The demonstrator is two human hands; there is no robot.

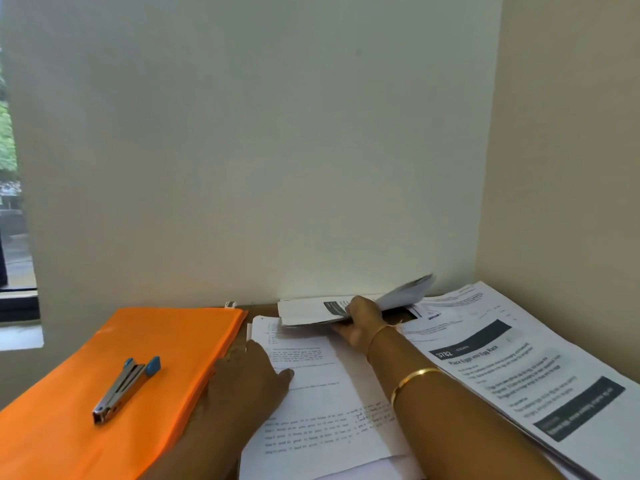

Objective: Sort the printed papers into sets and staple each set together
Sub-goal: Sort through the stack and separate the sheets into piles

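My right hand [362,320] pinched a paper bundle [304,311], lifted over the far end of the middle stack [322,403]; my left hand [252,372] lay flat on that stack. Risk: a loose pinch could fan sheets, mixing sets.

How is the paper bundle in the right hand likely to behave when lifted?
Probably floppy: the paper bundle bends around the right hand, with one end curling upward. It is likely light, since one hand carries it. Its sheets, which seem to spread at the raised end, may fan apart.
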